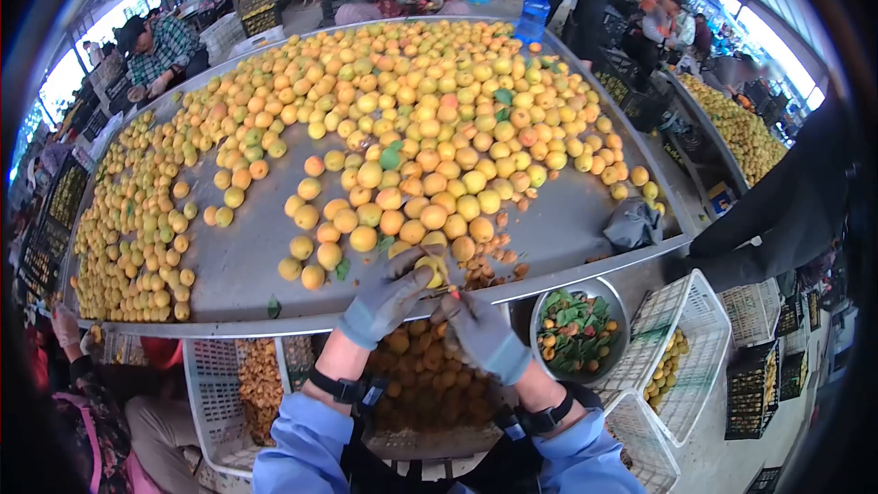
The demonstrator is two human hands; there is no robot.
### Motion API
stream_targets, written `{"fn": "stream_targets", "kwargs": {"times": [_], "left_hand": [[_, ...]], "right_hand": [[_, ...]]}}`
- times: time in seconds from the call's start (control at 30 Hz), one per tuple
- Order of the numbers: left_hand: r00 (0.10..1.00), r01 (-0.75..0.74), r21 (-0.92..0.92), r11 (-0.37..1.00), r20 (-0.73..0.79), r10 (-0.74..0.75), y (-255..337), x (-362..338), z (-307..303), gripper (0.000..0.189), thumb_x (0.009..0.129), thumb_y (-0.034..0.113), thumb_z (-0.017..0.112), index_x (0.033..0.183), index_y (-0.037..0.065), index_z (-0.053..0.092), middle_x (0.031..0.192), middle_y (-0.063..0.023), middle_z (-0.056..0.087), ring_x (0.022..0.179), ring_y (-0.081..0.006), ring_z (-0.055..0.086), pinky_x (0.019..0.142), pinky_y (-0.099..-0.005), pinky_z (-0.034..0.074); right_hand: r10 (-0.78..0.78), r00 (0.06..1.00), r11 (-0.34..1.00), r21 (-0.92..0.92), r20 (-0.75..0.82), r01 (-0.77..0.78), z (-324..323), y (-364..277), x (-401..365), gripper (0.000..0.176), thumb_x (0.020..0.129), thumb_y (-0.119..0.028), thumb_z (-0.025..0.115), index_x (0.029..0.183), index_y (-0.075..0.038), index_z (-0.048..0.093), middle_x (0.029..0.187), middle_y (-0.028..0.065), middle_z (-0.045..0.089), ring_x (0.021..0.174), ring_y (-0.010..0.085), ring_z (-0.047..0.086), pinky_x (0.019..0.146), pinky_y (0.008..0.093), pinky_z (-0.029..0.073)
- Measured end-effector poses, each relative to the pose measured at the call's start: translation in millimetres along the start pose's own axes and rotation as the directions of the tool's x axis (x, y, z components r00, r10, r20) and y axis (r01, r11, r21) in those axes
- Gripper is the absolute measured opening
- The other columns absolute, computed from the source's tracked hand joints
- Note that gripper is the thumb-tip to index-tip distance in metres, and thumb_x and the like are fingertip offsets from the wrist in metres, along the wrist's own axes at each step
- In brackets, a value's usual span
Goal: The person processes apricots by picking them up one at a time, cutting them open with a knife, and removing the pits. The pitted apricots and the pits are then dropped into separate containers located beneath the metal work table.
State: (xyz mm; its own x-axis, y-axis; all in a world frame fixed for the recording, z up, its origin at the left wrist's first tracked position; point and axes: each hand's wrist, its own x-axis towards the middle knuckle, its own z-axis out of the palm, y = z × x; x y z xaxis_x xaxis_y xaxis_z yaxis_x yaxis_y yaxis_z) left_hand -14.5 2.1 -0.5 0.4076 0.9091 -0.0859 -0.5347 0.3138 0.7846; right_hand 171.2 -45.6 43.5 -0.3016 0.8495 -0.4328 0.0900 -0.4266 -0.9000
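Observation:
My left hand [382, 300], in a grey work glove, is closed around a yellow apricot [432, 269] just above the near edge of the metal table [229, 265]. My right hand [487, 334], gloved too, is closed close beside it. Its fingertips pinch something small with a reddish end, too small to name. Many whole apricots [412, 128] are heaped across the table beyond my hands. Small orange-brown pieces [489, 261] lie just past my right hand. Below my hands, more apricots [421, 375] are in a shadowed container.
A metal bowl [625, 348] of leaves and fruit stands right of my right hand, near white crates [704, 338]. To the left is a crate [206, 393] of brown-orange pieces. A dark plastic bag [633, 224] and a blue bottle [533, 14] are on the table. Other people sit around.

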Motion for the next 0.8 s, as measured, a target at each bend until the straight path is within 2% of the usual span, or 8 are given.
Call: {"fn": "stream_targets", "kwargs": {"times": [0.07,0.1,0.33,0.43,0.5,0.63,0.7,0.8], "left_hand": [[0.998,-0.060,0.244,0.968,0.029,0.055,-6.3,4.5,-14.3,0.053,0.100,0.027,0.062,0.137,-0.008,0.048,0.124,-0.0121,0.060,0.113,-0.0200,0.058,0.099,-0.0338,0.047],[0.999,-0.050,0.171,0.984,0.006,0.050,-8.0,5.3,-9.0,0.050,0.101,0.025,0.060,0.137,-0.008,0.049,0.122,-0.0108,0.060,0.111,-0.0190,0.058,0.099,-0.0334,0.046],[0.993,-0.119,0.133,0.984,-0.001,0.121,-18.4,7.7,-2.4,0.047,0.102,0.026,0.059,0.134,-0.008,0.051,0.120,-0.0101,0.062,0.110,-0.0195,0.059,0.097,-0.0350,0.048],[0.993,-0.109,-0.019,0.994,-0.054,0.108,-19.4,7.7,9.1,0.044,0.102,0.027,0.060,0.130,-0.006,0.054,0.120,-0.0115,0.062,0.108,-0.0218,0.062,0.095,-0.0384,0.051],[0.994,-0.089,-0.221,0.971,-0.089,0.071,-17.6,8.5,16.7,0.038,0.102,0.028,0.061,0.123,-0.003,0.057,0.109,-0.0086,0.065,0.097,-0.0178,0.064,0.087,-0.0314,0.053],[0.976,-0.145,-0.238,0.960,-0.194,0.100,-24.9,9.6,12.7,0.037,0.101,0.031,0.061,0.121,0.000,0.057,0.107,-0.0090,0.066,0.091,-0.0190,0.065,0.081,-0.0334,0.055],[0.963,-0.196,-0.158,0.968,-0.218,0.160,-30.2,11.3,10.3,0.042,0.101,0.033,0.059,0.126,-0.001,0.055,0.117,-0.0134,0.065,0.106,-0.0276,0.066,0.093,-0.0434,0.055],[0.953,-0.129,-0.105,0.986,-0.287,0.094,-33.8,7.7,11.3,0.045,0.103,0.036,0.056,0.127,-0.001,0.054,0.120,-0.0140,0.065,0.106,-0.0284,0.067,0.093,-0.0434,0.055]], "right_hand": [[0.036,0.999,0.999,-0.017,-0.010,-0.036,0.3,-7.0,-4.6,0.045,0.106,-0.048,0.044,0.102,-0.007,0.060,0.059,-0.0019,0.049,0.040,0.0055,0.040,0.037,0.0214,0.030],[0.030,1.000,0.999,-0.023,0.000,-0.030,-2.1,-4.5,-2.8,0.045,0.106,-0.048,0.043,0.101,-0.007,0.059,0.059,-0.0017,0.049,0.039,0.0055,0.040,0.036,0.0215,0.030],[0.068,0.998,0.997,-0.047,0.016,-0.067,-5.6,-12.9,-1.9,0.045,0.107,-0.047,0.041,0.101,-0.005,0.058,0.059,-0.0005,0.049,0.037,0.0061,0.038,0.035,0.0220,0.028],[0.087,0.996,0.995,-0.036,-0.013,-0.088,-1.6,-15.4,-3.6,0.045,0.107,-0.046,0.041,0.100,-0.005,0.057,0.057,0.0001,0.048,0.036,0.0071,0.038,0.035,0.0226,0.029],[0.079,0.997,0.996,-0.028,-0.022,-0.080,2.8,-9.2,-2.5,0.044,0.107,-0.046,0.041,0.100,-0.005,0.057,0.057,0.0005,0.048,0.036,0.0076,0.038,0.034,0.0231,0.029],[0.079,0.997,0.997,0.024,-0.021,-0.079,8.7,-2.0,0.6,0.044,0.105,-0.047,0.047,0.098,-0.004,0.052,0.059,0.0021,0.050,0.040,0.0100,0.044,0.036,0.0257,0.035],[0.063,0.997,0.998,0.015,-0.036,-0.063,12.8,5.7,5.2,0.042,0.106,-0.046,0.045,0.098,-0.005,0.052,0.057,0.0014,0.049,0.038,0.0100,0.043,0.035,0.0254,0.034],[0.010,0.997,1.000,0.006,-0.076,-0.009,22.6,16.3,11.7,0.040,0.107,-0.044,0.043,0.098,-0.006,0.052,0.056,0.0007,0.048,0.036,0.0101,0.042,0.034,0.0253,0.034]]}}
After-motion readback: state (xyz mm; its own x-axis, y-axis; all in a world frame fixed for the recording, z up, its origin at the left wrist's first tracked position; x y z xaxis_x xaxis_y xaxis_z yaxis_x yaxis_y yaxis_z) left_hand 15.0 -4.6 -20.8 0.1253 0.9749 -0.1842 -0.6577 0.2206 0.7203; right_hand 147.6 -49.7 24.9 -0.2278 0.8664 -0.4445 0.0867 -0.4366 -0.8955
